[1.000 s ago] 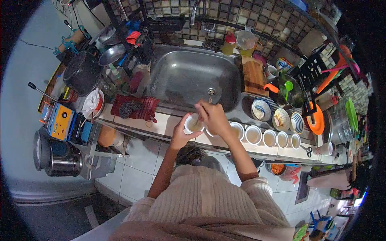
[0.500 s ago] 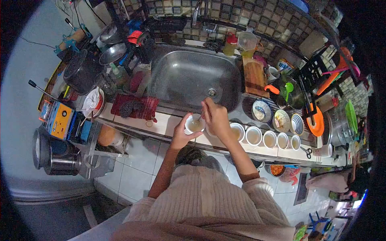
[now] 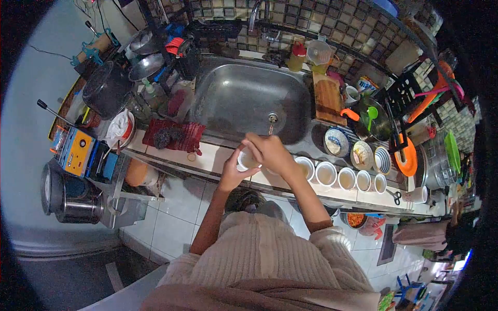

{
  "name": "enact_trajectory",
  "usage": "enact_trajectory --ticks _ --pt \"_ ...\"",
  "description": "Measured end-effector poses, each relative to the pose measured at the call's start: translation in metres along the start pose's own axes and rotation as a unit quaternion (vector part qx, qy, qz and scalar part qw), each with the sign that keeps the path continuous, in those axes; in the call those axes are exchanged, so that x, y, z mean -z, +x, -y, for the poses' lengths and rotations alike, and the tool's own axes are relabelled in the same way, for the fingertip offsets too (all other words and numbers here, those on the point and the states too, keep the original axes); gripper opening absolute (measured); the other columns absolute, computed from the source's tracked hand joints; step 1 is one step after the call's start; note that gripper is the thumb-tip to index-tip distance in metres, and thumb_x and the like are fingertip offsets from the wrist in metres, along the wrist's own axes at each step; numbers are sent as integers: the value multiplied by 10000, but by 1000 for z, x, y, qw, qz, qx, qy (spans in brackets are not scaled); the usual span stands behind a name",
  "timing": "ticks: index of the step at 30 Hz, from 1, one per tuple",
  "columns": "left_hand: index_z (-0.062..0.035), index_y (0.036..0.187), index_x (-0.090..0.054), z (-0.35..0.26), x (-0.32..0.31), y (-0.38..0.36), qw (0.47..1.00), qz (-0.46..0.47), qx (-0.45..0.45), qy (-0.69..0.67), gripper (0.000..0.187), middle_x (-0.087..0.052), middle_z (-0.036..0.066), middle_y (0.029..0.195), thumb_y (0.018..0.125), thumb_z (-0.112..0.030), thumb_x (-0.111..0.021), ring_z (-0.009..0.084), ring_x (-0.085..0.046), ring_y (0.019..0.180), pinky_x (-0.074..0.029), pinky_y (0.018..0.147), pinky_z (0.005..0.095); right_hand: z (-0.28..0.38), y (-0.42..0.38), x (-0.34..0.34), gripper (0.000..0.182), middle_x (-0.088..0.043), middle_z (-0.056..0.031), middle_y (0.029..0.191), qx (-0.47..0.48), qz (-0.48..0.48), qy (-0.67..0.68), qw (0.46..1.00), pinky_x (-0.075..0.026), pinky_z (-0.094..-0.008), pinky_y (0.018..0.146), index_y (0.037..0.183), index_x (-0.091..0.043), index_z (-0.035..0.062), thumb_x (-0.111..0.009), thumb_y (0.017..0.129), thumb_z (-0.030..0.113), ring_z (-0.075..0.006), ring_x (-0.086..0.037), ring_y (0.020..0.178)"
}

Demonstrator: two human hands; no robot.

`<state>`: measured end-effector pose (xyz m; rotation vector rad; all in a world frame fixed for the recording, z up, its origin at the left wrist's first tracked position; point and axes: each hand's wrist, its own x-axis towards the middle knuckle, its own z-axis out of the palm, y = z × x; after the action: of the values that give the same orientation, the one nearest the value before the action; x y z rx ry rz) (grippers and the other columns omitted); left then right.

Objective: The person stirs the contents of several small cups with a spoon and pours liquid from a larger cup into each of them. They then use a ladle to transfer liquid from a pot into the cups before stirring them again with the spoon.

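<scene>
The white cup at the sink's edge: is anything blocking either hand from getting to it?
Nothing visible does. The left hand holds the white cup around its side, and the right hand is over its rim; the other cups stand to the right.

We see a broad rectangular steel sink (image 3: 233, 98) with a brushed, softly glossy surface, and a curved metal faucet (image 3: 252, 20) that shines brighter. The long pale tabletop (image 3: 215, 165) looks smooth and tiled. In our left hand (image 3: 232, 173) is a small round white cup (image 3: 245, 159), smooth and seemingly plastic, like the row of small white cups (image 3: 326, 174). The crumpled dark red cloth (image 3: 192, 136) looks matt, and the dark wiry scouring pad (image 3: 167, 139) rough. The brown rectangular wooden board (image 3: 328, 98) shows grain; the orange oval plate (image 3: 407, 158) looks like smooth plastic. Our beige ribbed knit top (image 3: 249, 249) is matt.
</scene>
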<state>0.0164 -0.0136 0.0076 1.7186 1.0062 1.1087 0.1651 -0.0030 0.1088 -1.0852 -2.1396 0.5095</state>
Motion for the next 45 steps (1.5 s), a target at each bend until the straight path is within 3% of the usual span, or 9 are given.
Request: enact_trajectory --ticks 12,14,18,20,27,30,40,42,45 --pt "3 1218 -407 1 2 1 999 29 13 -34 678 -531 73 1078 650 -73 -769 139 -502 1009 -414 878 296 -6 -3 5 175 -590 -154 680 63 -16 40 997 -449 -381 555 870 -564 35 -478 876 188 -324 -587 606" --pt "-8 1215 -413 1 1 0 999 23 4 -46 672 -530 74 1076 650 -79 -770 135 -498 1014 -417 877 299 -2 -6 12 161 -593 -175 781 37 51 69 996 -467 -411 603 854 -564 42 -485 862 181 -362 -581 694" --pt "11 1240 -398 -4 -1 0 999 -3 1 -47 750 -553 128 1103 629 -169 -794 183 -539 1010 -429 859 308 0 -6 13 166 -592 -175 786 -59 6 23 998 -467 -403 610 858 -564 39 -482 864 183 -359 -582 698" --pt "20 1237 -396 7 1 0 1000 16 -4 -15 749 -551 135 1113 633 -176 -794 189 -541 1012 -429 860 311 -7 -10 6 175 -584 -135 638 74 -9 38 996 -471 -357 569 841 -571 37 -471 879 175 -288 -615 611" --pt "20 1230 -402 10 0 -1 1000 -13 -9 15 743 -549 146 1115 633 -188 -794 196 -536 1027 -423 868 315 -7 -8 12 196 -588 -142 666 43 -52 17 998 -467 -353 573 820 -567 20 -469 882 178 -285 -612 622" --pt "22 1223 -404 4 0 -2 999 1 9 -40 740 -548 157 1120 633 -200 -793 207 -534 1036 -419 873 318 -5 -20 14 185 -595 -138 692 61 23 8 998 -467 -344 579 811 -567 7 -482 874 159 -277 -610 617" --pt "18 1265 -378 -1 1 -1 1000 -8 -14 15 784 -514 125 1169 627 -155 -799 188 -484 1086 -381 924 314 29 -73 61 135 -653 -102 801 -2 -226 46 973 -499 -284 624 812 -610 4 -542 830 119 -222 -642 691" --pt "26 1262 -379 -2 1 -1 1000 -2 -7 14 788 -513 132 1171 623 -159 -803 191 -483 1089 -379 927 315 25 -81 59 131 -656 -107 809 101 -302 95 943 -507 -282 645 826 -621 -7 -542 827 99 -222 -650 717" --pt "-16 1228 -414 -1 0 -1 1000 -11 0 17 741 -559 152 1118 617 -185 -799 222 -539 1043 -418 880 322 23 -89 56 91 -657 -118 831 52 -250 74 964 -511 -298 681 823 -618 -12 -550 812 48 -247 -649 772"
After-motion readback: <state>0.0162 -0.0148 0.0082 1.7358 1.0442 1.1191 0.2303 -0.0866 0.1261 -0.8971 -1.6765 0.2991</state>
